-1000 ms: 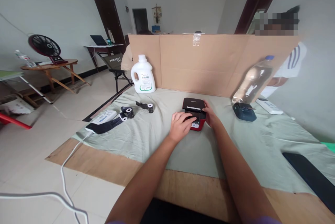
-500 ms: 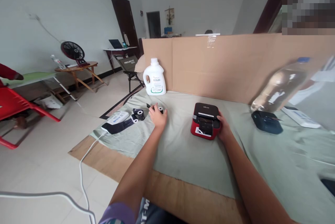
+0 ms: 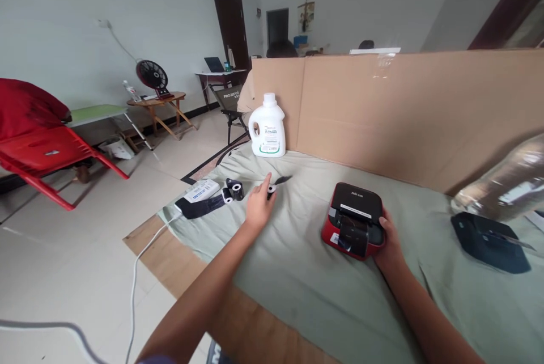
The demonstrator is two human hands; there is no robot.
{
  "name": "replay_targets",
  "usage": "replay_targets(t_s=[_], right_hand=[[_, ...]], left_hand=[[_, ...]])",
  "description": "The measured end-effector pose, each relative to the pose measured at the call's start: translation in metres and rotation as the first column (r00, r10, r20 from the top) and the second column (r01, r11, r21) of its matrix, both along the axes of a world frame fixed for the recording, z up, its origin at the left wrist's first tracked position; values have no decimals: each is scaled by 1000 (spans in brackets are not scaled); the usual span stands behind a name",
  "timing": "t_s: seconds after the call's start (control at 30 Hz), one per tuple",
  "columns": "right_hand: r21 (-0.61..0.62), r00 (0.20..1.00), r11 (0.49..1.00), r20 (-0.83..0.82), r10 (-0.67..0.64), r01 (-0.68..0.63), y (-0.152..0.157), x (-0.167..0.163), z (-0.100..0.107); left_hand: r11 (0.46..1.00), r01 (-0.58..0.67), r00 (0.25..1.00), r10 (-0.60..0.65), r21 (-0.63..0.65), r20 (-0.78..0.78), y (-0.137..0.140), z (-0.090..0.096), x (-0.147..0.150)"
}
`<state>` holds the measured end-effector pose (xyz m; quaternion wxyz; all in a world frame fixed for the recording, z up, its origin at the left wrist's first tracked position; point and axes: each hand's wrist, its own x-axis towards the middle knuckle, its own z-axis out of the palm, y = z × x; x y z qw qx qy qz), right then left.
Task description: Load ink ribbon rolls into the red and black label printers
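— Reaching out over the green cloth [image 3: 297, 273], the left hand [image 3: 258, 208] has its fingers closed loosely on a small black ribbon roll [image 3: 271, 188], forefinger stretched past it. Does it have hold of the roll?

— I judge so: the roll's white core shows just beyond the thumb side, and a black strip trails off from it away from the fingertips. How firm the pinch is, I cannot tell; the palm hides the underside.

— And the right hand [image 3: 389, 239]?

— Curled around the near right corner of the red and black label printer [image 3: 355, 219], fingers wrapped on its side and partly hidden behind the body. It looks like a bracing grip, keeping the printer from sliding on the cloth while the other arm stretches away from it.

— What lies beside the left fingers?

— Just to their left sits a second black roll [image 3: 235, 188], its strip running back to a white power adapter [image 3: 203, 190], whose white cable [image 3: 136, 273] drops off the table edge to the floor. Beyond the fingertips, well apart, a white detergent bottle [image 3: 267, 127] stands upright against the cardboard screen [image 3: 403, 109], which walls off the far side of the table.

— Anything by the right hand?

— Farther right, apart from the fingers, a dark blue device [image 3: 488, 239] rests on the cloth, and a clear plastic bottle [image 3: 505, 182] leans over it, blurred at the frame's edge.
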<state>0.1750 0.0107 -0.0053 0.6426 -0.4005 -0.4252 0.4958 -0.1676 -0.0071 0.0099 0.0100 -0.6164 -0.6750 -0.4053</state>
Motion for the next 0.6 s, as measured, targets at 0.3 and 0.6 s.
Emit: replay_targets(t_s=[0.3, 0.6], right_hand=[[-42, 1000, 999, 4, -9, 9, -4, 0, 4], [-62, 999, 998, -38, 30, -32, -4, 4, 1]], left_hand=[[979, -177, 946, 197, -100, 256, -54, -9, -43], [922, -326, 899, 370, -207, 233, -51, -10, -50]])
